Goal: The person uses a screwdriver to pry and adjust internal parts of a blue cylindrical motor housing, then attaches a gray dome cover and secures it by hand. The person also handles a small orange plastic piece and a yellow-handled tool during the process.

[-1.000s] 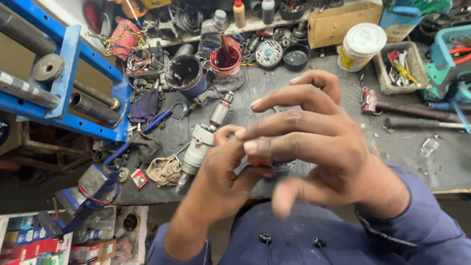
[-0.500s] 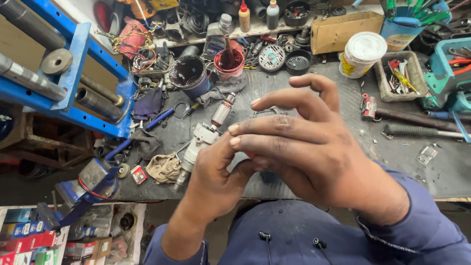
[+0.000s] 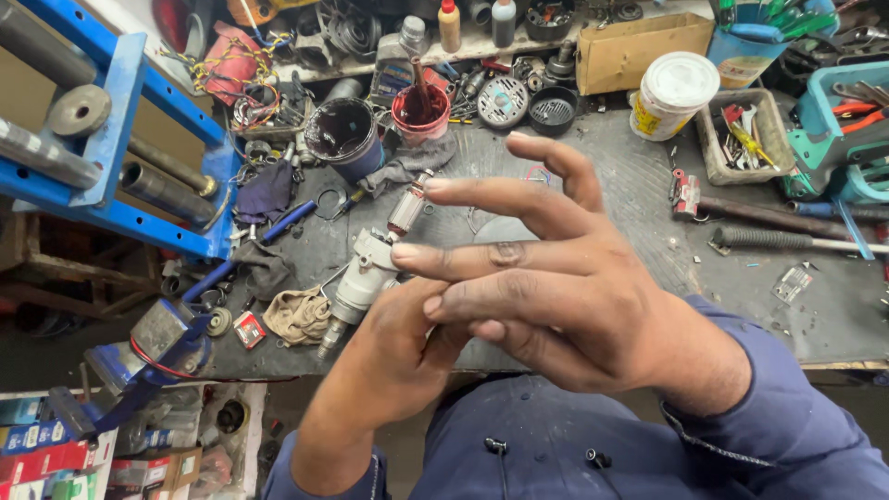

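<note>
Two hands meet palm to palm above the workbench [image 3: 648, 194]: the right hand [image 3: 556, 296], fingers spread, covers the left hand [image 3: 398, 343], perhaps rubbing; whether anything is gripped, I cannot tell. The motor armature [image 3: 370, 268] lies just beyond.

Both hands, right hand [image 3: 565, 306] over left hand [image 3: 394, 356], meet above the cluttered workbench [image 3: 639, 199].

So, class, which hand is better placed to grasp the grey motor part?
Probably the left hand: it sits beside the grey motor part, while the right hand lies over it.
</note>
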